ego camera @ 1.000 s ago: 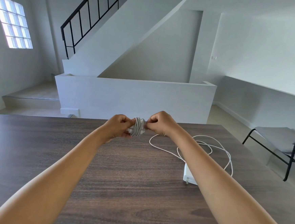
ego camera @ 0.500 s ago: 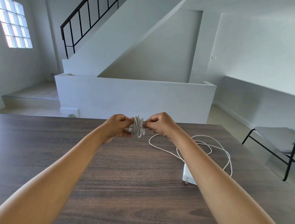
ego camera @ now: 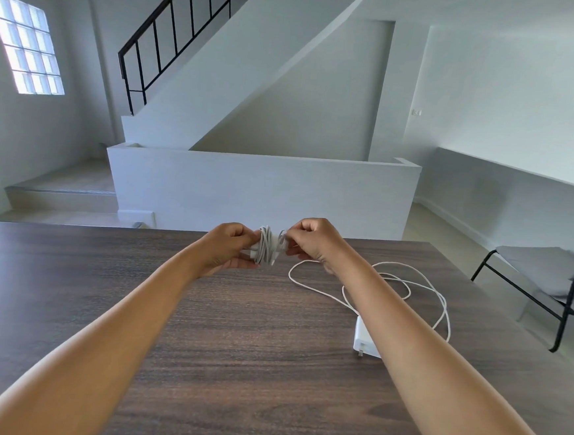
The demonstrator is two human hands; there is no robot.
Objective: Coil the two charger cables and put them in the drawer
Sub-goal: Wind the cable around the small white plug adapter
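Coiled charger cable (ego camera: 267, 246) sits between both hands above the desk (ego camera: 235, 333): left hand (ego camera: 227, 247) grips the bundle, right hand (ego camera: 313, 240) pinches its right-side end, second cable (ego camera: 410, 289) loose nearer the right arm.

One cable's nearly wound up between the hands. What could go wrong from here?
The coiled cable is held only by fingertip pinches of the left hand and right hand; a slip could let it spring loose. The right forearm lies over the loose cable and white charger, and might drag them.
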